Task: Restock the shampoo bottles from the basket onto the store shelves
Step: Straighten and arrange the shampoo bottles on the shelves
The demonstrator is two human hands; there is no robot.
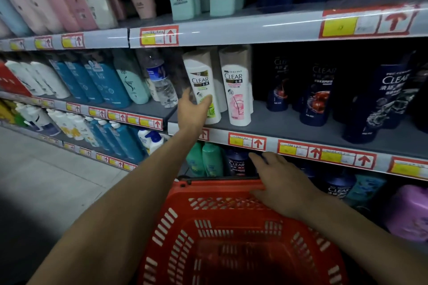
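**Shelf placement, head view, read left to right.** A clear water bottle (pixel 162 81) stands on the middle shelf (pixel 301 127) among the shampoos (a stray item, by the look of it, and no part of your task). Just beside it, your left hand (pixel 193 111) reaches up across the shelf edge and wraps the lower half of the green-label shampoo bottle (pixel 202 81). Your thumb is on its left flank and your fingers curl over the front of the label. The bottle stands with its base on the shelf board at the front of its row, just beside the pink-label shampoo bottle (pixel 238 90) on its right. Whether the two touch cannot be told. The low grip seems chosen so that you can seat the base and square the label to the aisle before letting go.

Below centre, the red basket (pixel 208 227) sits close against the lower shelves. No bottle shows in the part of its floor that is in view, so the restock is probably near its end. Your right hand (pixel 278 183) lies flat on the basket's far rim, fingers straight and spread, holding nothing. It likely steadies the basket while the other arm is stretched out. At far right, dark blue bottles (pixel 317 95) fill the same shelf, well apart from both hands.
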